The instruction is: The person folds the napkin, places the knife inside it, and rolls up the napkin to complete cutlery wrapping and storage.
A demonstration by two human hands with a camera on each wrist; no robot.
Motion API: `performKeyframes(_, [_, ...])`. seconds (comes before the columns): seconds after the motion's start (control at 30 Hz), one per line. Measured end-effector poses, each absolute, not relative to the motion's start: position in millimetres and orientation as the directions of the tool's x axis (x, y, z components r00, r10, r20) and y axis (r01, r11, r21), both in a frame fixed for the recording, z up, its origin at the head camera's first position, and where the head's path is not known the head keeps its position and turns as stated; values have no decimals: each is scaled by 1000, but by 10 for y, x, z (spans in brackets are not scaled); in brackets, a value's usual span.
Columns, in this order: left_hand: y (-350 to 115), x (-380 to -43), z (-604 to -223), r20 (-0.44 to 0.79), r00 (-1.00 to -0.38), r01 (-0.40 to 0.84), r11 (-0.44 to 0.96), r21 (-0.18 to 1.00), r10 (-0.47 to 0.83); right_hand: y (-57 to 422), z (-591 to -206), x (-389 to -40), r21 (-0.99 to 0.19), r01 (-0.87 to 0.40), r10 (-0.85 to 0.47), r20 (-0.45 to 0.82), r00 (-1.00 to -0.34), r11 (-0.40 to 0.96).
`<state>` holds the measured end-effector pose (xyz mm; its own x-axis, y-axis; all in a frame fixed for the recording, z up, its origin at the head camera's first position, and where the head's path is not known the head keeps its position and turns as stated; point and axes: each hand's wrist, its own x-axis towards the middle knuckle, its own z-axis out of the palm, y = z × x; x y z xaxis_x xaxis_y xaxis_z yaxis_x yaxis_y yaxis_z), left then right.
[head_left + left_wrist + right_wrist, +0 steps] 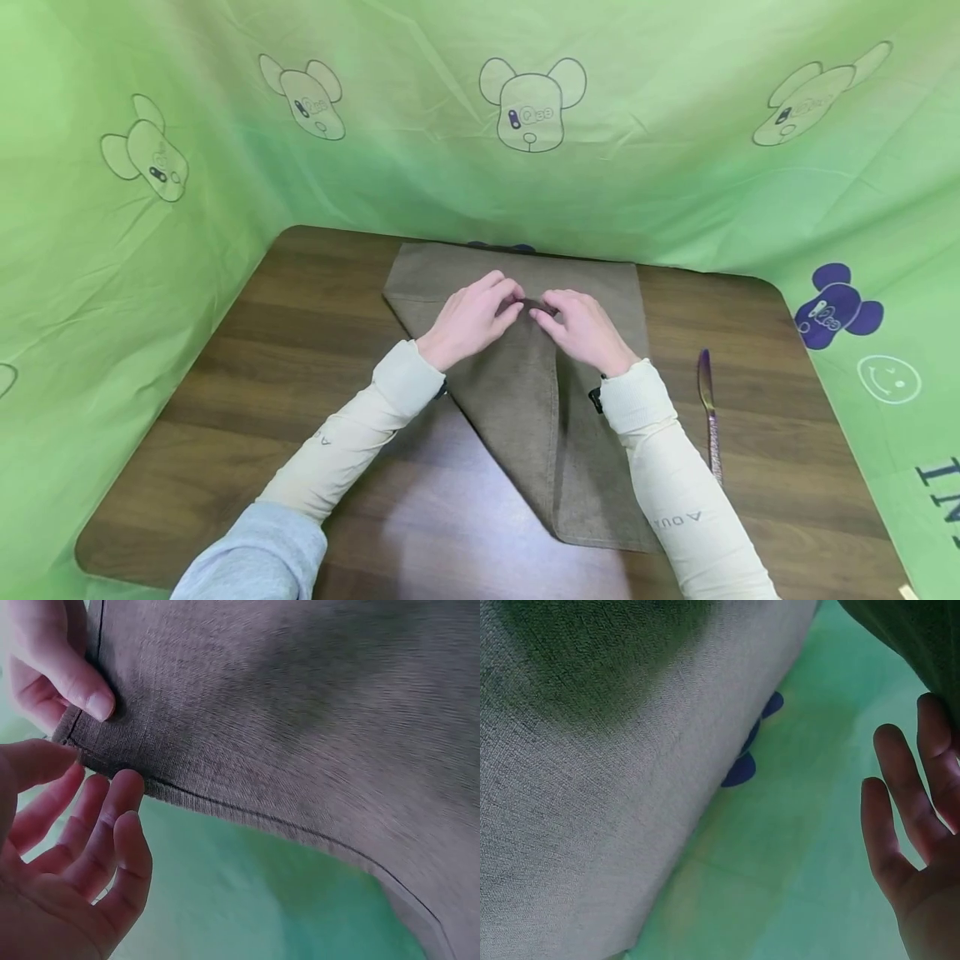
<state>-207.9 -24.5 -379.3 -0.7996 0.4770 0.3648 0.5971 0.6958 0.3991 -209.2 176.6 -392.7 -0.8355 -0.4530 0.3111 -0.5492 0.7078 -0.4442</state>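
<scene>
A large grey-brown cloth napkin [517, 417] with stitched hems lies on the table, one part folded diagonally over the rest. My left hand [474, 319] pinches the lifted corner of the folded layer. Close beside it on the right, my right hand [588, 329] holds the same corner between thumb and fingers. In the left wrist view the right thumb presses on the cloth's face near the hem, and the left fingertips meet the corner just below it. Only part of the right hand [930, 832] shows in the right wrist view, its fingertips by the dark cloth edge.
A table knife [707, 392] with a shiny purple-gold finish lies right of the napkin, its handle end partly behind the right forearm. The dark wooden table [285, 358] has rounded corners. Green printed curtains [420, 175] hang around its back and sides.
</scene>
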Motion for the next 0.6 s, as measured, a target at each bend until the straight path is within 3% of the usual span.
performKeyframes(0.27, [-476, -1892, -4031, 329, -772, 633, 700, 330, 543, 1763, -3958, -2119, -412, -552, -451, 321, -833, 725])
performKeyframes(0.47, [-642, -1781, -4216, 172, -674, 737, 636, 227, 719, 1775, -3959, -2145, -425, -534, -448, 292, -845, 731])
performKeyframes(0.6, [-711, -1720, -4306, 94, -640, 763, 618, 189, 762, 1782, -3966, -2168, -433, -532, -442, 297, -846, 727])
